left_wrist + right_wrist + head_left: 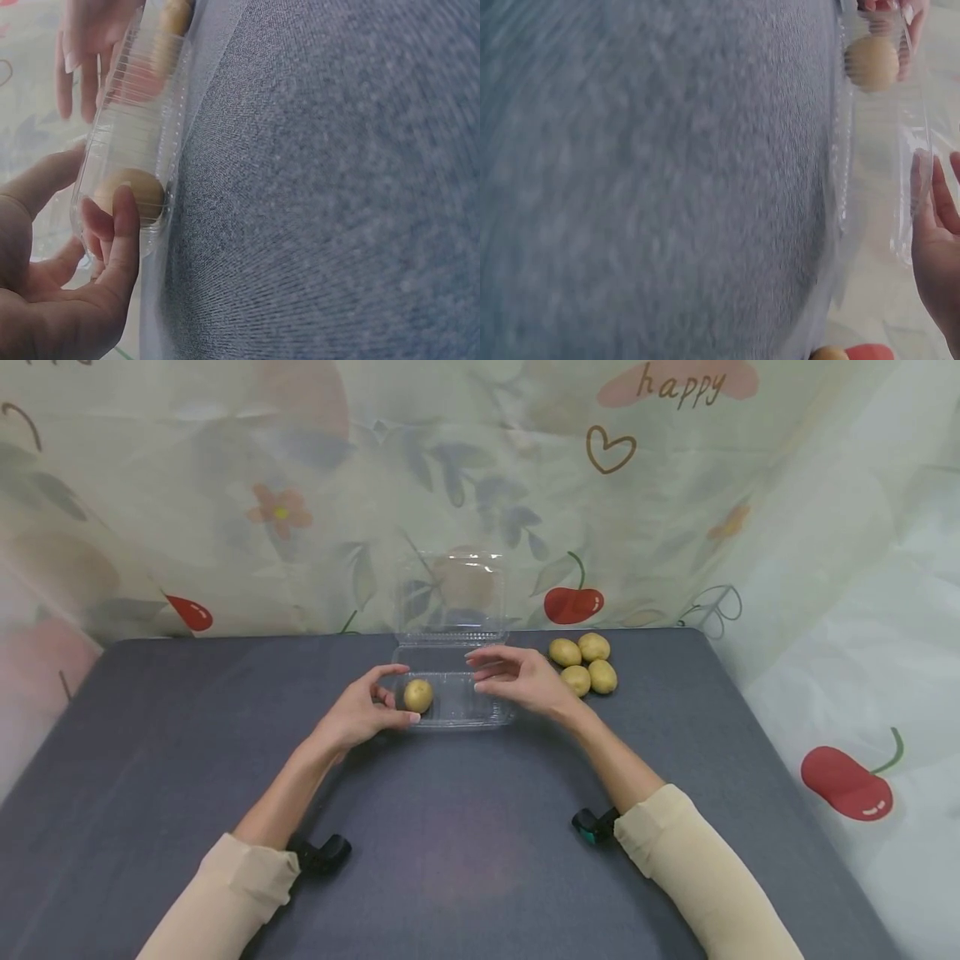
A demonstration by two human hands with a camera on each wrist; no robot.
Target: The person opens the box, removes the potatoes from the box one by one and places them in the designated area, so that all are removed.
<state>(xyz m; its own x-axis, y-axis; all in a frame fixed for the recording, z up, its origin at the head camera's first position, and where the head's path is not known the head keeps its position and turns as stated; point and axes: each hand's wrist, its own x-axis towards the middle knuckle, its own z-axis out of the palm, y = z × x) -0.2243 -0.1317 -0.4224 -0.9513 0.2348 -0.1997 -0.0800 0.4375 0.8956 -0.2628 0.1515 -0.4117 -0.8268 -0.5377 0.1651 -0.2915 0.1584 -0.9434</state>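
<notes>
A clear plastic clamshell box (465, 723) stands on the table with its lid (450, 593) raised at the back. One small yellow potato (417, 696) lies in its left end. My left hand (365, 710) grips that end of the box, thumb at the front wall and index finger toward the back; the thumb (126, 217) shows against the wall in the left wrist view. Over the box's right part is my right hand (521, 681), fingers loosely extended and holding nothing. In the right wrist view this hand (939, 240) appears beside the box's rim.
Several more potatoes (594, 647) sit in a cluster on the dark grey table (465, 843), just right of the box and close behind my right hand. A patterned cloth (450, 468) hangs along the table's back edge.
</notes>
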